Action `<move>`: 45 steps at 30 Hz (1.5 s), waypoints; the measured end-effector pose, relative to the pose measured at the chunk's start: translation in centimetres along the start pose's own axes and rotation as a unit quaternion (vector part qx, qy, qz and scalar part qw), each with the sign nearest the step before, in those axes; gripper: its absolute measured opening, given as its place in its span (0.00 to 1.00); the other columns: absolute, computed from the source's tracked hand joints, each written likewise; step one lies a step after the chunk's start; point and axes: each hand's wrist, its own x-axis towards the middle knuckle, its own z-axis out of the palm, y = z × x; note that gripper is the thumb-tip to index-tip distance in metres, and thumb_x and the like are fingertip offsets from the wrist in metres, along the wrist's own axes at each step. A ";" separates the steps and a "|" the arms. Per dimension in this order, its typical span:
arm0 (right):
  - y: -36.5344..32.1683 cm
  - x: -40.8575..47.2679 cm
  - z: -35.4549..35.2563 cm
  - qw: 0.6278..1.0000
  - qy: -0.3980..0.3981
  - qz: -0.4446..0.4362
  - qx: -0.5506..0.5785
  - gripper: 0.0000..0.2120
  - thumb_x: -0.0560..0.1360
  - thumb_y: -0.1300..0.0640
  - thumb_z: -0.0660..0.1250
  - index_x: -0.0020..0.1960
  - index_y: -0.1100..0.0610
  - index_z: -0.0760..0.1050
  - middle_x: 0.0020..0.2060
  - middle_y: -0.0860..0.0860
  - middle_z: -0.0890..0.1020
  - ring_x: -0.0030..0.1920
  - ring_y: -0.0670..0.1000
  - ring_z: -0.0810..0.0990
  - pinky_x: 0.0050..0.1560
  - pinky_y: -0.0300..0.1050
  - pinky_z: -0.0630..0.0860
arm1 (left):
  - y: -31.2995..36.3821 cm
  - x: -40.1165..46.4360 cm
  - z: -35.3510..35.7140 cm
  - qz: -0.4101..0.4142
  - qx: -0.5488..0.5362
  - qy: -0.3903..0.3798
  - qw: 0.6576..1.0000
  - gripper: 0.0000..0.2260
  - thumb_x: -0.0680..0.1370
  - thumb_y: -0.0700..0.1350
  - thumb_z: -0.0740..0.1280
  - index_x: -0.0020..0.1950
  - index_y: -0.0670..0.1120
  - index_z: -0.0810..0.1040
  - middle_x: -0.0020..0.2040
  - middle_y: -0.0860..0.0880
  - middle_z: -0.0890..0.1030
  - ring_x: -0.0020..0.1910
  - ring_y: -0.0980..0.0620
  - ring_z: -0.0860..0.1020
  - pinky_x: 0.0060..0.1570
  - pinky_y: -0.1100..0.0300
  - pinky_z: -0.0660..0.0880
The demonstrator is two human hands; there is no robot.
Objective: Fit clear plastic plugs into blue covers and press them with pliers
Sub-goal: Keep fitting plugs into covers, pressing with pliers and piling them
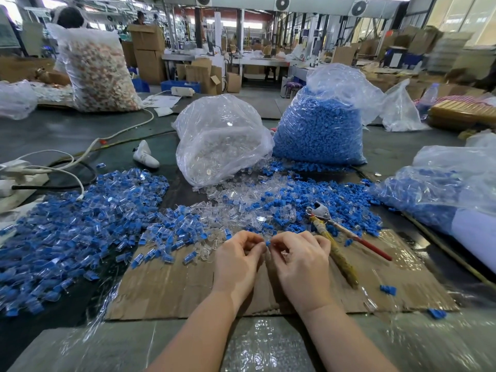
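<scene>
I'm fitting a plug into a blue cover (267, 243), pinching it betw. my left hand (237, 260) & right hand (302, 260); prob. next I'm needing the pliers (331, 229).

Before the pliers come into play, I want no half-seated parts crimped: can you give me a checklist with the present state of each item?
1. Small blue plastic cover pinched between left hand and right hand: ok.
2. Clear plug seated in that cover: cannot tell, fingers hide it.
3. Metal pliers with one tape-wrapped and one red handle lying free beside the right hand: ok.
4. A hand free to lift the pliers: not ok, both are busy.
5. Bare spot on the brown cardboard sheet for pressing: ok.
</scene>
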 end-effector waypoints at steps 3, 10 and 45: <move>-0.1 0.0 0.1 1.000 -0.003 -0.006 -0.004 0.00 0.65 0.57 0.70 0.36 0.52 0.79 0.30 0.45 0.80 0.33 0.50 0.77 0.44 0.44 0.59 | 0.1 0.0 -0.2 -0.008 -0.018 -0.021 1.000 0.07 0.73 0.36 0.70 0.41 0.48 0.79 0.39 0.45 0.81 0.38 0.52 0.79 0.38 0.67 0.76; 0.2 -0.2 0.0 0.999 -0.039 0.000 0.018 0.07 0.68 0.55 0.70 0.46 0.51 0.82 0.37 0.43 0.82 0.38 0.48 0.79 0.45 0.43 0.60 | 0.3 -0.2 -0.3 0.005 -0.025 -0.014 1.000 0.05 0.75 0.36 0.67 0.44 0.46 0.79 0.39 0.48 0.81 0.36 0.58 0.78 0.35 0.73 0.72; 5.9 3.5 -4.1 0.886 -0.266 0.262 -0.276 0.18 0.77 0.43 0.56 0.56 0.57 0.67 0.59 0.58 0.71 0.60 0.58 0.68 0.58 0.52 0.68 | 0.4 0.7 -0.6 -0.064 -0.095 -0.010 0.993 0.03 0.75 0.35 0.68 0.45 0.42 0.78 0.40 0.40 0.81 0.36 0.49 0.79 0.37 0.60 0.77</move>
